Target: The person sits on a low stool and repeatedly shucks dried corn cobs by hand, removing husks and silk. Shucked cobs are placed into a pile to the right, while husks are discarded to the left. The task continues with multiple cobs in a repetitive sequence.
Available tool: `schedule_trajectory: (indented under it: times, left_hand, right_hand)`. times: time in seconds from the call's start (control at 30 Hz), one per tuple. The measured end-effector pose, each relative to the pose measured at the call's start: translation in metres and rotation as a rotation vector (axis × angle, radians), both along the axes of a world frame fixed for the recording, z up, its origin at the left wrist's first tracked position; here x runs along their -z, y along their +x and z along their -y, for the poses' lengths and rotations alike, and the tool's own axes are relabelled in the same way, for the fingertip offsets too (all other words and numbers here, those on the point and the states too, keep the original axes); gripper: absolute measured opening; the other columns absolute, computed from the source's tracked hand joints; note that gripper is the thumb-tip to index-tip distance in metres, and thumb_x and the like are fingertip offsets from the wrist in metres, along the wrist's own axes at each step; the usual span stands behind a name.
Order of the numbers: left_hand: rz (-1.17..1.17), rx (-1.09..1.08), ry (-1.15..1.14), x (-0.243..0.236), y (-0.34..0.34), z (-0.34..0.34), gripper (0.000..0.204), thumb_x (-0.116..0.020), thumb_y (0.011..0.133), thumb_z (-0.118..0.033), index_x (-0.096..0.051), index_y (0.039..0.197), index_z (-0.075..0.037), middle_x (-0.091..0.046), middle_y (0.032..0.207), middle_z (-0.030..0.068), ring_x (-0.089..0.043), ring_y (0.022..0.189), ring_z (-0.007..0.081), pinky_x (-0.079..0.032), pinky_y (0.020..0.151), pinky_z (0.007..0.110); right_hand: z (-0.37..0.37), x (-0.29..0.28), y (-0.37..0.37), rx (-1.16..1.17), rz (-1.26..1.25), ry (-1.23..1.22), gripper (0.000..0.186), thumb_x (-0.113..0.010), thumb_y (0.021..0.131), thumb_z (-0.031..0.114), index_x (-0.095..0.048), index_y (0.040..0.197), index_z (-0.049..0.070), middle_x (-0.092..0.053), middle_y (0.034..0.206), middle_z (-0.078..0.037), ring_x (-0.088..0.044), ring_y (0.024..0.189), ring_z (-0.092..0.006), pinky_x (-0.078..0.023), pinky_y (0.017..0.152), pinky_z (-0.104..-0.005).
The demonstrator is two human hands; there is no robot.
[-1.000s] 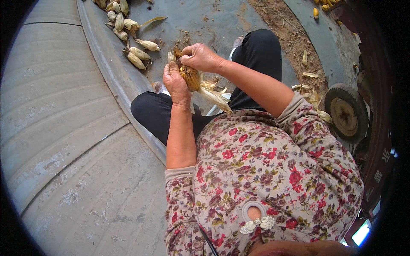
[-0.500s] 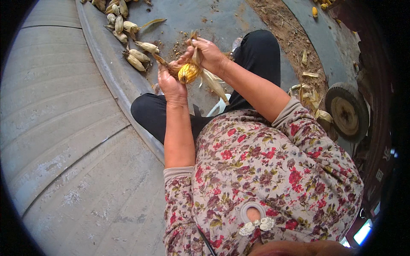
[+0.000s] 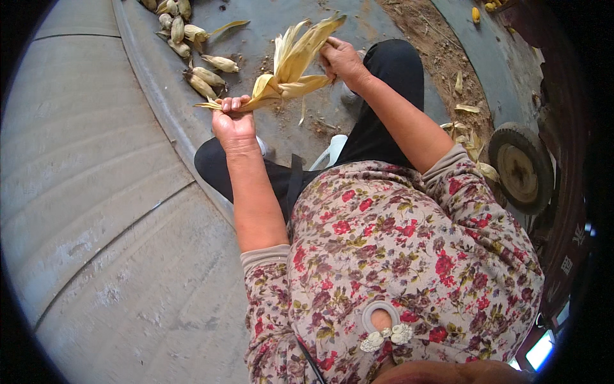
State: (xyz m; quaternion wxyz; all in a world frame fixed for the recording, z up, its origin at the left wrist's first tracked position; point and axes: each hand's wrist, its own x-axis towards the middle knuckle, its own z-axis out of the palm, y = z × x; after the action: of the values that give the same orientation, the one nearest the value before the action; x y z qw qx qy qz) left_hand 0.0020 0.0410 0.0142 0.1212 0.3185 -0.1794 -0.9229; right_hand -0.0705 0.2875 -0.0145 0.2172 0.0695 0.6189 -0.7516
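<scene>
Pale yellow corn husks (image 3: 299, 59) stretch between my two hands above the ground, their upper leaves fanned out. My left hand (image 3: 234, 125) is closed around one end of the husks, with a thin tip sticking out past the fingers. On the other side my right hand (image 3: 344, 64) grips a husk leaf in its bent fingers. No yellow kernels show between the hands; whether the cob is inside the leaves I cannot tell. Several ears of corn in dry husks (image 3: 206, 78) lie just beyond my left hand.
A grey ridged metal sheet (image 3: 96, 211) fills the left side. Brown soil (image 3: 425, 38) runs along the far right, with loose husks (image 3: 472, 146) beside a small black wheel (image 3: 519, 168). One bare yellow cob (image 3: 476, 15) lies at the far right.
My hands have moved apart, the left toward me and leftward, the right to the right. The yellow cob seen between them before no longer shows; the husks are now spread out between them.
</scene>
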Motion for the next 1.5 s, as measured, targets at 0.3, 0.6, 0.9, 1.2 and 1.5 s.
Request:
schedule_trajectory:
  times: [0.3,0.6,0.9,1.2,1.5]
  left_hand:
    - [-0.171,0.197,0.017,-0.033,-0.037,-0.059,0.018,-0.037,0.092,-0.017,-0.044,0.078,-0.009,-0.041,0.062,0.0041,-0.042,0.062,0.0203,-0.041,0.078,0.041]
    - [-0.264,0.222,-0.368,-0.052,-0.013,-0.061,0.031,-0.047,0.093,-0.03,-0.055,0.106,-0.004,-0.06,0.101,0.0114,-0.054,0.101,0.0254,-0.041,0.091,0.04]
    - [-0.011,0.774,-1.016,0.008,0.022,-0.061,0.036,-0.067,0.081,-0.024,-0.057,0.107,0.0,-0.059,0.1,0.0059,-0.052,0.098,0.0139,-0.041,0.086,0.027]
    - [0.02,0.583,-0.811,0.005,0.012,-0.059,0.05,-0.064,0.078,-0.029,-0.051,0.116,0.0,-0.06,0.101,0.0086,-0.058,0.09,0.0176,-0.046,0.08,0.032]
    - [0.048,0.468,-0.311,0.028,0.022,-0.032,0.041,-0.049,0.089,-0.038,-0.051,0.113,-0.005,-0.059,0.096,0.0128,-0.058,0.085,0.0271,-0.049,0.078,0.044]
  right_hand:
    - [0.033,-0.014,0.02,-0.167,-0.878,0.655,0.052,-0.067,0.077,0.034,-0.05,0.118,0.005,-0.062,0.102,-0.015,-0.061,0.092,-0.0291,-0.049,0.078,-0.0353]
    - [0.043,-0.025,-0.002,-0.436,-0.563,0.459,0.03,-0.065,0.08,0.028,-0.061,0.104,0.009,-0.066,0.085,-0.008,-0.062,0.076,-0.0164,-0.048,0.07,-0.0315]
    - [0.048,-0.055,-0.019,-0.537,-0.369,0.183,0.032,-0.065,0.082,0.03,-0.065,0.098,0.002,-0.064,0.081,-0.001,-0.055,0.07,-0.008,-0.047,0.066,-0.0259]
    - [0.073,-0.058,-0.024,-0.373,-0.423,0.078,0.045,-0.064,0.08,0.043,-0.064,0.102,0.003,-0.065,0.087,-0.007,-0.058,0.077,-0.014,-0.047,0.07,-0.0298]
    - [0.052,-0.011,-0.063,0.213,-0.062,-0.266,0.042,-0.055,0.087,0.041,-0.055,0.104,0.002,-0.064,0.091,-0.007,-0.054,0.066,-0.012,-0.047,0.058,-0.0293]
